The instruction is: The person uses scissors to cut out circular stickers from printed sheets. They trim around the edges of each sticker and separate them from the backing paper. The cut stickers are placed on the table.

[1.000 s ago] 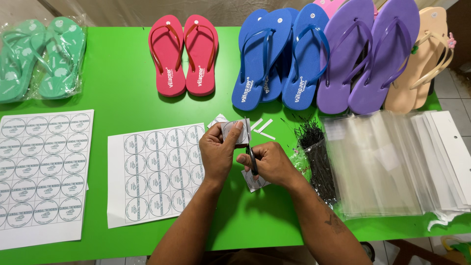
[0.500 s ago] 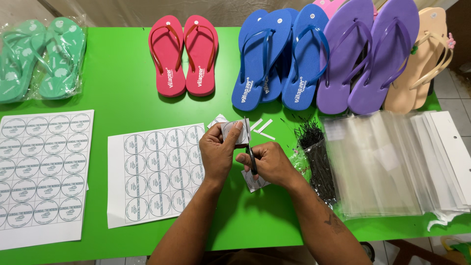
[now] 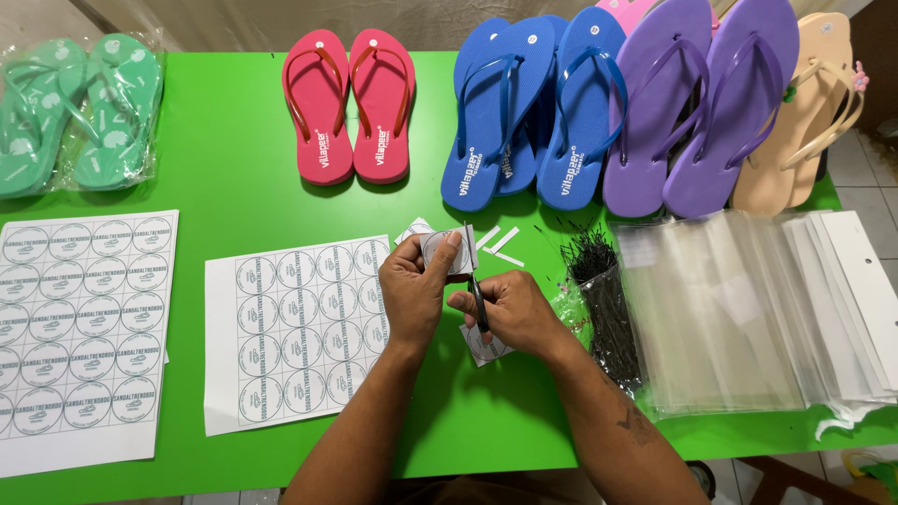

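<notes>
My left hand (image 3: 413, 292) pinches a small paper piece with a round printed label (image 3: 446, 251) between thumb and fingers, held just above the green table (image 3: 234, 168). My right hand (image 3: 510, 313) grips dark scissors (image 3: 479, 304) whose blades point up at the lower edge of that label. Under my right hand lies another cut label piece (image 3: 484, 346). Thin white paper strips (image 3: 500, 245) lie just beyond my hands. A sheet of round labels (image 3: 295, 327) sits to the left of my left hand.
A second label sheet (image 3: 79, 332) lies at the far left. Along the back stand bagged green flip-flops (image 3: 75, 108), a red pair (image 3: 351, 103), blue pairs (image 3: 533, 112), a purple pair (image 3: 702, 103) and a beige pair (image 3: 804, 112). Black ties (image 3: 608, 299) and clear bags (image 3: 739, 309) lie right.
</notes>
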